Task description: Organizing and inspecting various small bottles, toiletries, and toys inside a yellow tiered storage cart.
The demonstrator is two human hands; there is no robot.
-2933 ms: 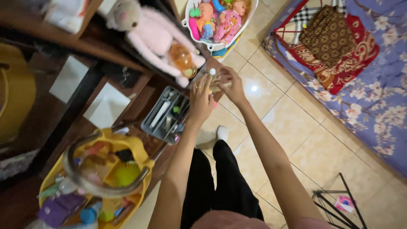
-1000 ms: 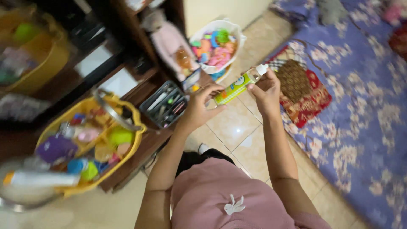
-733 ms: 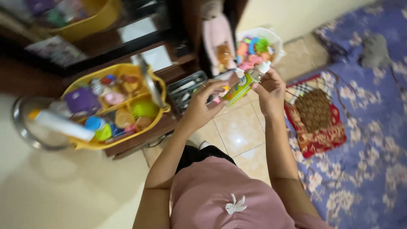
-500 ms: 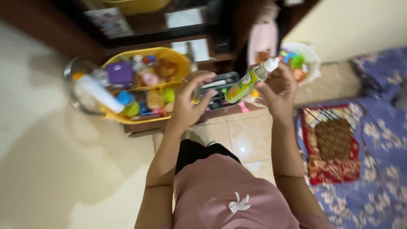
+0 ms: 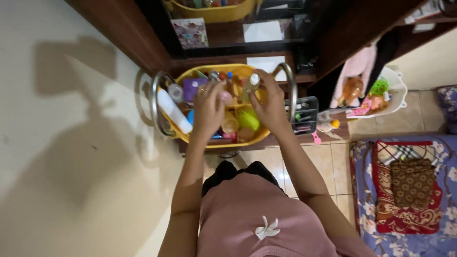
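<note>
Above basket (image 5: 200, 76), right hand (image 5: 269, 102) seemingly grips bottle (image 5: 251, 84).

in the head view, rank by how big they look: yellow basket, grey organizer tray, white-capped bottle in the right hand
1. yellow basket
2. grey organizer tray
3. white-capped bottle, partly covered by the right hand, so its full size is unsure.

Small bottle (image 5: 251, 85): white cap, yellowish-green body, held near upright over the yellow basket (image 5: 209, 143), cap uppermost, lower body hidden behind the fingers that grip it. The basket is oval, open-topped, with a metal hoop handle, crowded with bottles and small toiletries. It sits on a dark wooden shelf ledge against the wall.
</note>
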